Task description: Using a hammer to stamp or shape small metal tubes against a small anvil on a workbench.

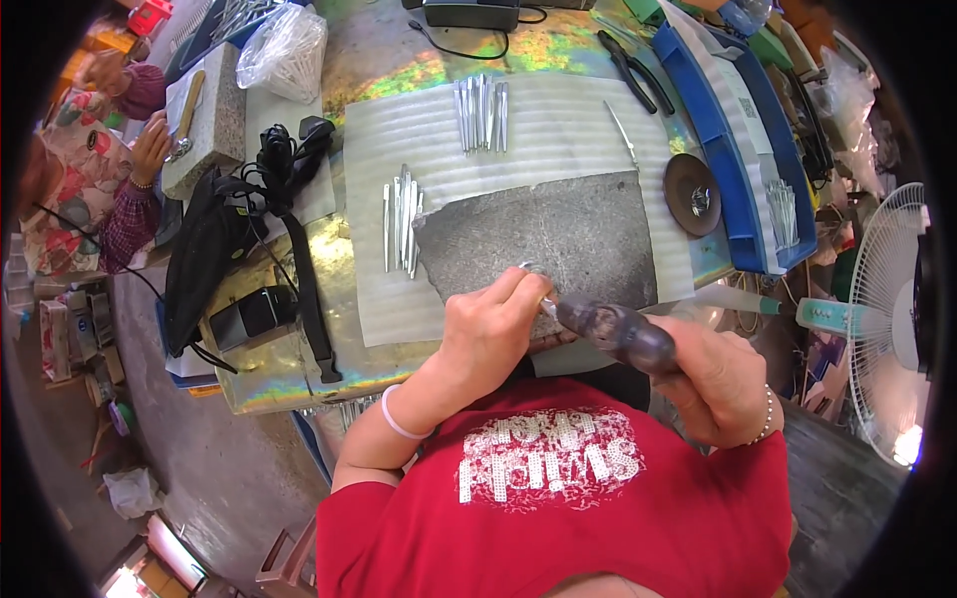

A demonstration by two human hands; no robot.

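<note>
My right hand (713, 374) is closed round the near end of a tool with a dark, rounded handle (618, 334). Its narrow metal end points toward my left hand (493, 324), whose thumb and fingers are pinched over the near edge of a dark grey stone slab (538, 229). A small shiny metal bit (535, 267) shows at those fingertips; its kind is hidden. The slab lies on a white foam sheet (374, 130). Slim silvery metal pieces lie in two groups, one upper bundle (481, 115) beyond the slab and a left bundle (402, 224) beside it.
Black-handled pliers (638, 75), a thin pointed metal piece (623, 135) and a brown disc (691, 194) lie right of the slab, beside a blue tray (733, 214). A black bag with straps (214, 259) sits left. A co-worker's hand (152, 149) is farther left; a fan (887, 319) stands right.
</note>
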